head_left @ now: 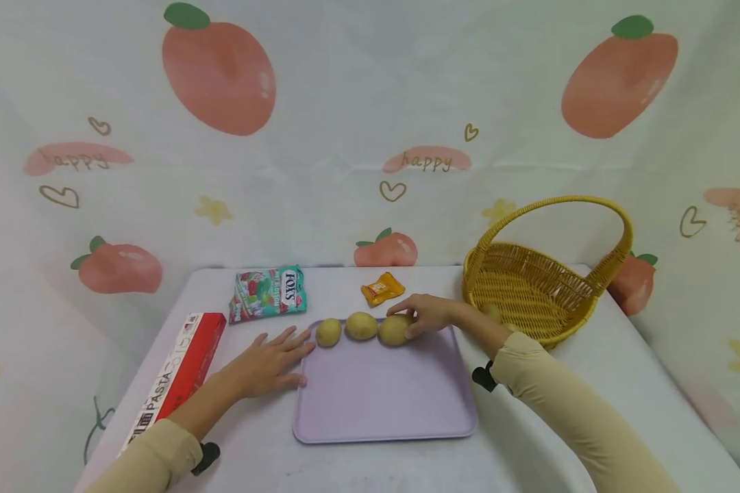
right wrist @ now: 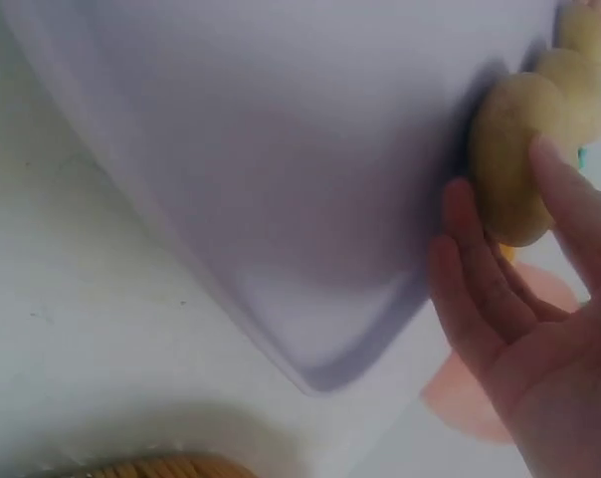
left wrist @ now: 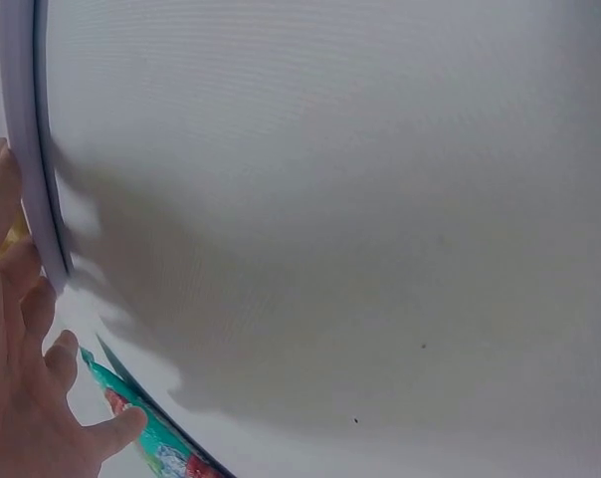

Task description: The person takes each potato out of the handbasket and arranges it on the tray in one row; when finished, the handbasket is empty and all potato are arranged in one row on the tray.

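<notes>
Three potatoes lie in a row along the far edge of a lilac tray (head_left: 385, 397): a left potato (head_left: 328, 333), a middle potato (head_left: 361, 326) and a right potato (head_left: 393, 330). My right hand (head_left: 428, 313) grips the right one, thumb and fingers on either side of its end. In the right wrist view this potato (right wrist: 514, 159) leans over the tray's rim beside the other two. With fingers spread, my left hand (head_left: 271, 364) rests at the tray's left edge, fingertips at the rim. The left wrist view shows those fingers (left wrist: 37, 309) alongside the rim.
A yellow wicker basket (head_left: 530, 274) stands at the back right, a potato (head_left: 490, 313) inside it behind my right forearm. An orange packet (head_left: 382, 289) lies beyond the tray. To the left are a green candy bag (head_left: 268, 294) and a red-and-white pasta box (head_left: 179, 370).
</notes>
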